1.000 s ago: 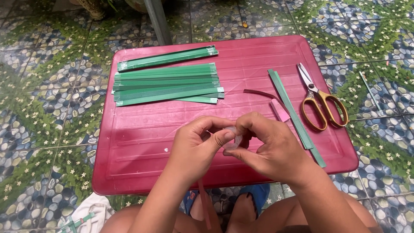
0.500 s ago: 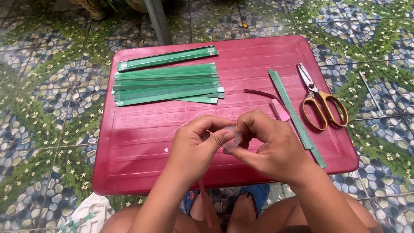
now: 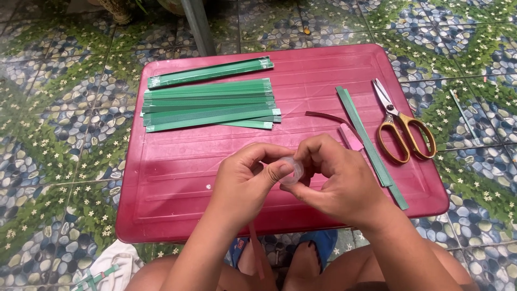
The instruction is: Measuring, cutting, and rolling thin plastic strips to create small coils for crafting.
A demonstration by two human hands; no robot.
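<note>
Both hands are together over the near part of a red plastic counter (image 3: pixel 177 188). The left hand (image 3: pixel 245 180) and the right hand (image 3: pixel 339 183) pinch one small clear roll of tape (image 3: pixel 293 170) between them. The left thumb presses on the roll's side, and the right fingers curl around it from the other side. So both grips are closed on the roll. Most of the roll is hidden by the fingers.

A thin red strip (image 3: pixel 258 253) hangs down below the hands, past the counter's near edge.

At the far left of the counter lies a pile of green paper strips (image 3: pixel 210 108), side by side and partly on top of each other. One more green strip (image 3: pixel 210 73) lies alone just behind the pile. To the right of the hands a long green strip (image 3: pixel 371 145) lies slanted. A small pink piece (image 3: pixel 351 137) lies just beside it, and a dark red curved strip (image 3: pixel 326 116) is near that. Scissors with yellow handles (image 3: pixel 404 129) lie shut near the right edge.

The counter stands on a floor (image 3: pixel 64 118) of tiles with a pebble and flower pattern.
</note>
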